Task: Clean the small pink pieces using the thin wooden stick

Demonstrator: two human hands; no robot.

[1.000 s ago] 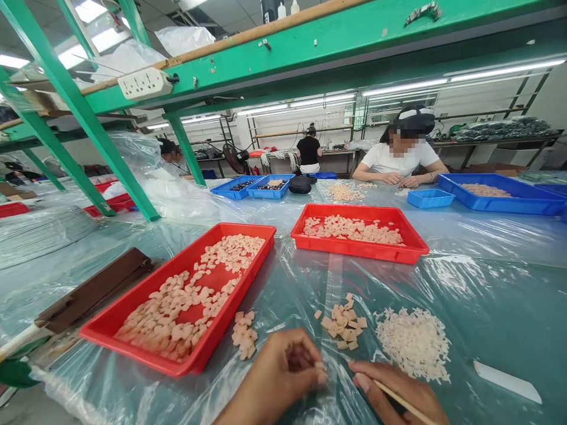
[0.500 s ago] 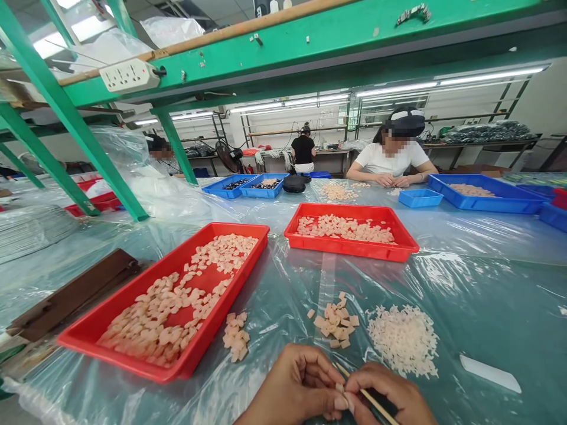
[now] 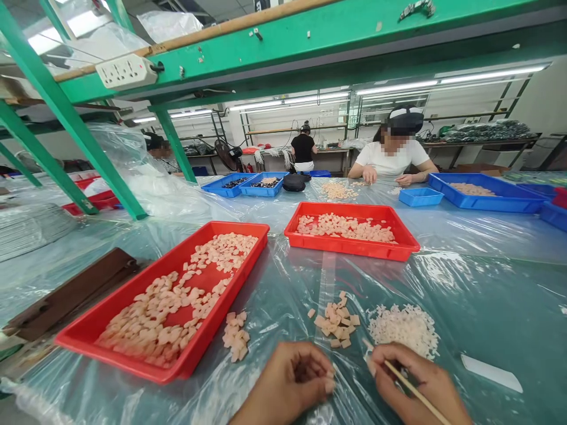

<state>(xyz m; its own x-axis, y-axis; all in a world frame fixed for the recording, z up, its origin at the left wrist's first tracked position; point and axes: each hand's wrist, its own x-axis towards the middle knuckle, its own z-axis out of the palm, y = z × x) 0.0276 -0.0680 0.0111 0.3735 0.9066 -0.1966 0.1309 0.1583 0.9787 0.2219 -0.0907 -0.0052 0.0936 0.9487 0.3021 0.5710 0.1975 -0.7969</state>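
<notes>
Two hands down at the near edge of the plastic sheet (image 3: 487, 295). Left hand (image 3: 287, 381) loosely clenched, fingertips tucked to the thumb, no telling whether empty or pinching something. Right hand (image 3: 425, 378) closed around a thin wooden stick (image 3: 407, 386), tip end up just beside the white pile (image 3: 403, 327). Small heap of peach pieces (image 3: 336, 321) just left of that, near both hands and barely apart from the white stuff. Another little heap (image 3: 234, 336) right beside the near red tray (image 3: 133, 366). Second red tray (image 3: 349, 247) farther back, then a blue tray (image 3: 487, 205) by a person in a white shirt (image 3: 390, 159).

Risk-wise, probably one careless flick of that stick and white bits scattered into the peach heap, with so little gap. Slick, wrinkly sheet too, so easy sliding toward the table edge. Anything tiny in that loose fist, easy to drop.

No readable writing anywhere. No brand visible on the power strip (image 3: 126, 71), no labels on the trays.
</notes>
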